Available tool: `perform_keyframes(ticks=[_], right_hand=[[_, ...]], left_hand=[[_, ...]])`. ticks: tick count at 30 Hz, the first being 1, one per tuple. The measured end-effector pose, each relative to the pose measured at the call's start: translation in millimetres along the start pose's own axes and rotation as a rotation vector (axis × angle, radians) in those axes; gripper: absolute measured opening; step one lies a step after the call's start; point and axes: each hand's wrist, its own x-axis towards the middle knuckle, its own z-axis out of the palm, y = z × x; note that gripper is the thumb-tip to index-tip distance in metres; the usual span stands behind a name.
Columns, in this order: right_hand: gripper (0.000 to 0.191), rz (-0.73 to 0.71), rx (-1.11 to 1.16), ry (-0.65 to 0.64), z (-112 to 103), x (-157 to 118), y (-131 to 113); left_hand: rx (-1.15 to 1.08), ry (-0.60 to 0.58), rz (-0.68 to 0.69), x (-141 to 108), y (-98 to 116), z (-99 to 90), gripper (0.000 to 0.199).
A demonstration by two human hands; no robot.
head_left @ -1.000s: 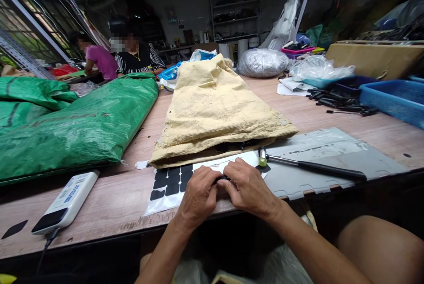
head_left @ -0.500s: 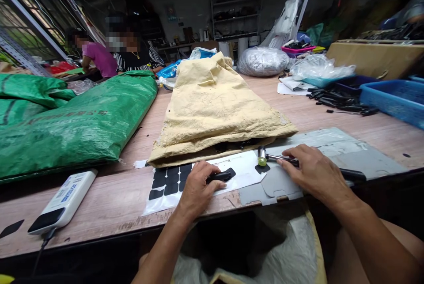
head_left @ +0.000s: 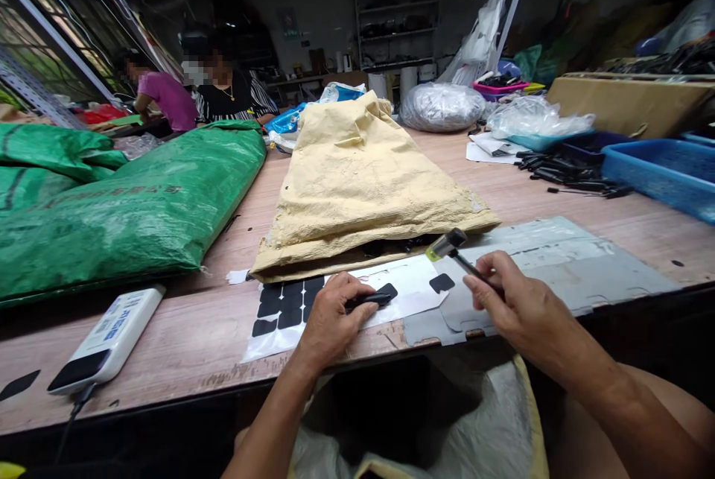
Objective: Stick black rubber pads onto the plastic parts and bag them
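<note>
My left hand (head_left: 336, 313) is closed on a slim black part (head_left: 369, 301), whose exact kind I cannot make out. It rests on a white sheet (head_left: 413, 300) bearing several black rounded-square pads (head_left: 290, 293). In my right hand (head_left: 517, 293) is a small mallet (head_left: 447, 244) with a clear yellowish face and a black one, its head raised above the sheet and tilted. A single black pad (head_left: 442, 283) lies on the sheet below the mallet head. The grey board (head_left: 581, 263) lies under the sheet's right end and my right hand.
A cream woven sack (head_left: 357, 181), dark pieces in its mouth, lies just beyond my hands. A green sack (head_left: 139, 203) and white power bank (head_left: 106, 337) are left. Black parts (head_left: 570, 170) and a blue basket (head_left: 659, 173) sit right. Two people (head_left: 167, 99) sit across the table.
My right hand has lifted the mallet, so its head has risen off the sheet and turned, and its handle now slants. My left hand stays nearly where it was with the black part.
</note>
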Motion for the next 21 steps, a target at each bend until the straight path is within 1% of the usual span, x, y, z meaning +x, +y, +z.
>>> perform_keyframes(ticks=[2, 3, 5, 8, 11, 12, 13, 14, 17, 18, 19, 21], right_hand=[[0.025, -0.009, 0.118, -0.117, 0.3, -3.4, -17.0], [0.028, -0.03, 0.15, -0.153, 1.2, -4.4, -25.1], [0.037, -0.1, 0.205, -0.155, 2.9, -5.3, -39.8], [0.044, -0.223, 0.338, -0.055, 2.4, -5.5, -57.8], [0.051, -0.306, 0.433, 0.123, 3.9, -9.8, -69.4], [0.054, -0.323, 0.439, 0.166, 6.7, -12.8, -71.2], [0.056, -0.334, 0.429, 0.178, 10.9, -16.2, -71.8], [0.056, -0.338, 0.401, 0.144, 15.8, -19.7, -71.4], [0.053, -0.286, 0.274, -0.088, 28.0, -26.7, -66.6], [0.052, -0.267, 0.26, -0.121, 29.1, -26.9, -64.8], [0.051, -0.254, 0.271, -0.112, 28.3, -25.7, -63.1], [0.049, -0.24, 0.321, -0.03, 22.4, -20.4, -60.2]], left_hand=[[-0.021, -0.009, -0.01, 0.3, -0.4, -0.8, 0.016], [-0.028, -0.01, -0.016, 0.3, -0.4, -1.1, 0.016], [-0.04, -0.011, -0.025, 0.3, -0.3, -1.3, 0.016], [-0.047, -0.008, -0.031, 0.4, -0.6, -1.2, 0.017], [-0.046, -0.007, -0.041, 0.5, -0.4, -1.0, 0.018], [-0.046, -0.007, -0.045, 0.5, 0.0, -1.0, 0.018], [-0.047, -0.003, -0.048, 0.5, 0.6, -0.9, 0.018], [-0.048, 0.002, -0.049, 0.5, 1.2, -0.8, 0.018], [-0.04, 0.012, -0.046, 0.4, 3.0, -0.6, 0.017], [-0.034, 0.013, -0.043, 0.5, 3.4, -0.6, 0.018], [-0.027, 0.014, -0.04, 0.5, 3.7, -0.6, 0.018], [-0.008, 0.014, -0.033, 0.5, 4.1, -0.8, 0.019]])
